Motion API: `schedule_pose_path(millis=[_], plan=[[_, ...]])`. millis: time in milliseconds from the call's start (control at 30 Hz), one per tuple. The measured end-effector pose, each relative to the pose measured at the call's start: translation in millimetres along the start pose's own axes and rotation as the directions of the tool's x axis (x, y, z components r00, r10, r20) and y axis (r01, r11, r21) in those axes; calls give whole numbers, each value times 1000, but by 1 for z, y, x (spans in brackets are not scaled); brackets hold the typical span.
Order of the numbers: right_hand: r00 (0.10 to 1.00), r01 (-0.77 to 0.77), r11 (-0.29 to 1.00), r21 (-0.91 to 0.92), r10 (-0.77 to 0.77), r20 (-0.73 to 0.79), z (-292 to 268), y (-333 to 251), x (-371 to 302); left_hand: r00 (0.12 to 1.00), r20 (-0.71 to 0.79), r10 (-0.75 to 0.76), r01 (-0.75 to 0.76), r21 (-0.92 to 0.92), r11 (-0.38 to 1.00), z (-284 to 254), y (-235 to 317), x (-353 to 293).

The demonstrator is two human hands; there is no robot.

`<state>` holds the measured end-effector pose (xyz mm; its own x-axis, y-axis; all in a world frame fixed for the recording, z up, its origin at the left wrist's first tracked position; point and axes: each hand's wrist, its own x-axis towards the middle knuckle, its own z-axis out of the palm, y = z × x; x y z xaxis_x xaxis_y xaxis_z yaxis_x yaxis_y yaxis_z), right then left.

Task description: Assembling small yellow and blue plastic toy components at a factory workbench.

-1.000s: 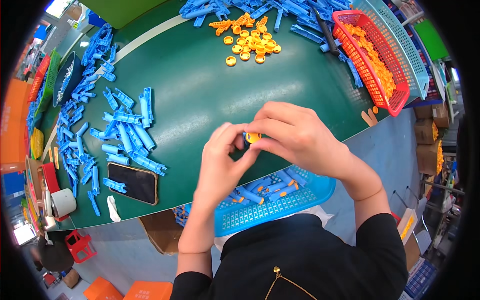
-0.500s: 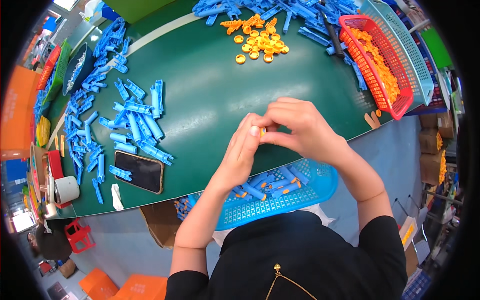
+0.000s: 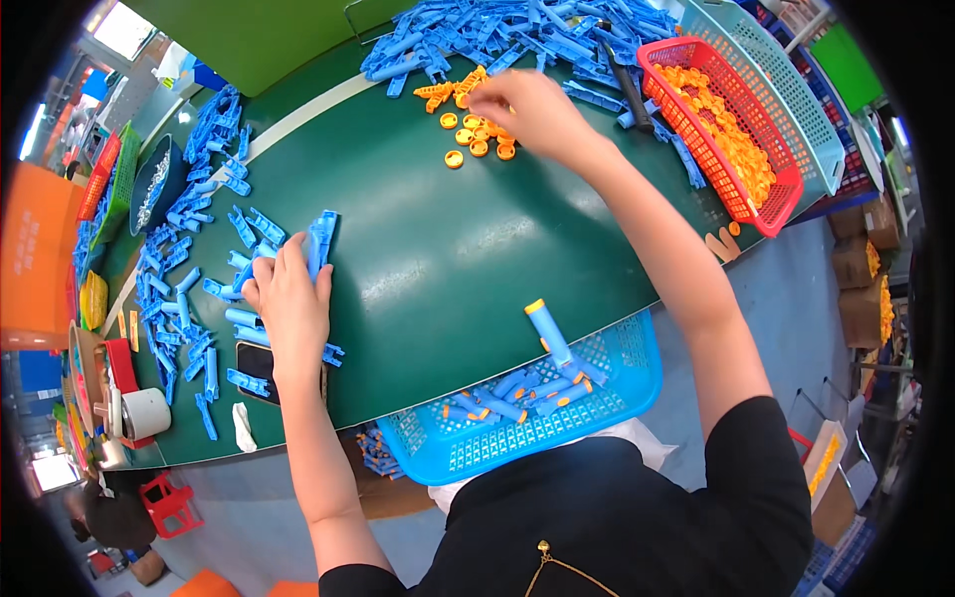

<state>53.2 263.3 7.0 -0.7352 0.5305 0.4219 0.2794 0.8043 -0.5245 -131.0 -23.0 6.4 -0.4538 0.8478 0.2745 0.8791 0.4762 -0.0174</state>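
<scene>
Left hand (image 3: 291, 308): over the loose heap of blue half-shells (image 3: 244, 316) toward the left end of the green table (image 3: 428, 269), near edge side. Fingers bent, thumb apart from index; one upright-lying shell (image 3: 321, 239) sits right at index and thumb. Can't tell if the pinch is closed on it.

Right hand (image 3: 545, 114): over the yellow caps (image 3: 478, 148), toward the far edge. Fingers curled down, tips among the caps; can't tell if anything is gripped.

Half-shells: light blue plastic, slightly glossy, long troughs. Some lie round side up, others show the ribbed hollow inside. Jumbled at mixed angles, several overlapping.

Caps: bright yellow-orange, round, shallow, raised rim, recessed centre. Mostly flat, bunched, a few apart on the near side of the cluster. Orange ribbed pieces (image 3: 434, 95) lie just beside, toward the far edge.

Assembled tube (image 3: 549, 333): slim blue cylinder, yellow cap on the upper end, yellow bit on its side. Tilted across the table's near edge in view, lower end over the blue basket (image 3: 477, 460); can't tell what it touches. Similar blue tubes with yellow-orange ends (image 3: 517, 393) lie in that basket, below the near edge.

Other: dark phone (image 3: 255, 358) partly under left hand, one shell on it. White crumpled tissue (image 3: 244, 428) at near edge, left. Big blue shell pile (image 3: 507, 35) along far edge. Red basket (image 3: 776, 214) of orange parts at right end.
</scene>
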Motion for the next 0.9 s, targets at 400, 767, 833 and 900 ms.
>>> schedule_pose_path(millis=[400, 767, 833, 900], plan=[[995, 90, 995, 47, -91, 33, 14, 2, 27, 992, 3, -128, 125, -215, 969, -17, -7, 4], [880, -236, 956, 176, 134, 456, -19, -43, -87, 954, -300, 0, -84, -268, 960, -16, 14, 4], [906, -226, 966, 125, 161, 392, -11, -42, -86, 957, -281, 75, -166, -317, 934, -13, 29, -5], [929, -194, 973, 124, 142, 341, -4, -44, -85, 932, -277, 233, -324, -354, 877, -10, 47, -15]])
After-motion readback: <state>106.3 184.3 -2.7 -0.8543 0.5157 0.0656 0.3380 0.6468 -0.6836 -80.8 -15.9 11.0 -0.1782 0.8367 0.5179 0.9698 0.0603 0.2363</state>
